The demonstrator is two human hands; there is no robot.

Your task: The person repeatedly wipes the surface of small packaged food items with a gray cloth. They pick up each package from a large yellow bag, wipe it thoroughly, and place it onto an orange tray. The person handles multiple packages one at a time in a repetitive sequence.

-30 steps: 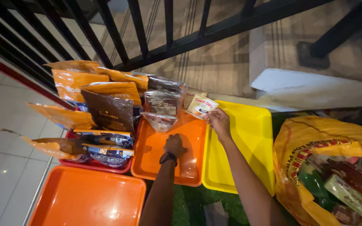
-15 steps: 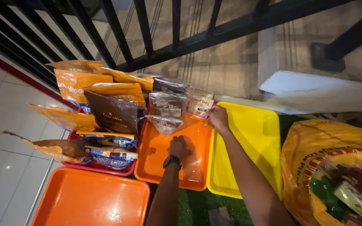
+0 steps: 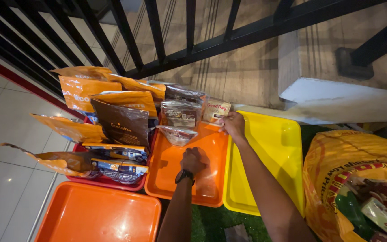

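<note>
Little has shifted: the biscuit packet (image 3: 216, 110) stays pinched by the right hand (image 3: 233, 125). With the left hand (image 3: 192, 160) fisted on the orange tray (image 3: 171, 177), the propped clear pouches (image 3: 181, 114) could be toppled.

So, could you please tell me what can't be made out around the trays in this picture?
- Head view: what the left hand presses on the orange tray; the fist covers it.
- Contents of the yellow bag: cut off by the frame edge.
- Red tray: mostly hidden under packets.

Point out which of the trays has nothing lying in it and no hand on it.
The orange tray nearest the camera, at lower left. The red tray holds pouches, the middle orange tray packets and the left hand, and the right hand reaches over the yellow tray.
</note>
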